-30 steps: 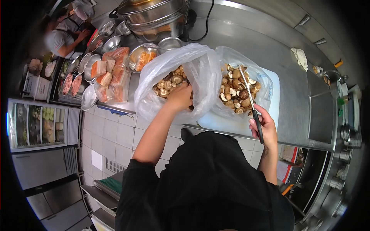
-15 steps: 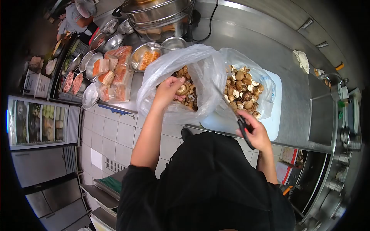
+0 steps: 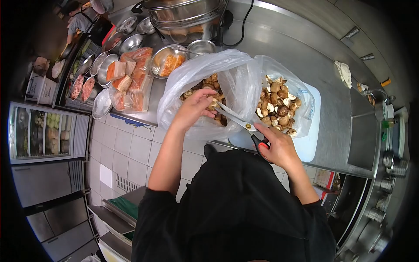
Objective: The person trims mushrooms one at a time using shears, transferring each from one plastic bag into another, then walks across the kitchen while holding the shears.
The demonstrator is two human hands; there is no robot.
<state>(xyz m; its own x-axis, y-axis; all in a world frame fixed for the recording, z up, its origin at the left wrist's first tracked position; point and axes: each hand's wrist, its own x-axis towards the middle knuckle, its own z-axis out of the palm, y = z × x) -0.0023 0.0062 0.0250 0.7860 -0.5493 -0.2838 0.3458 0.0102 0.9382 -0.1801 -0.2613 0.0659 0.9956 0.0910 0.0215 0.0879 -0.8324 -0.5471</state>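
My left hand (image 3: 195,110) is closed on a mushroom (image 3: 213,104) over the opening of a clear plastic bag (image 3: 174,87) that holds many mushrooms. My right hand (image 3: 277,146) grips scissors (image 3: 244,124) with black and red handles. Their blades point left, and the tips are at the mushroom in my left hand. To the right, a second clear bag (image 3: 305,105) with brown mushrooms, some showing pale cut faces, lies on a white cutting board (image 3: 310,144).
Packed pink meat slabs (image 3: 139,83) and metal bowls (image 3: 131,43) are at the left, a large steel pot (image 3: 183,17) behind. A cloth (image 3: 343,74) lies on the steel counter (image 3: 334,126). Another person (image 3: 80,21) stands at the far upper left.
My right hand has moved left with the scissors, bringing the blades to the mushroom. My left hand has shifted slightly, still holding a mushroom above the bag.
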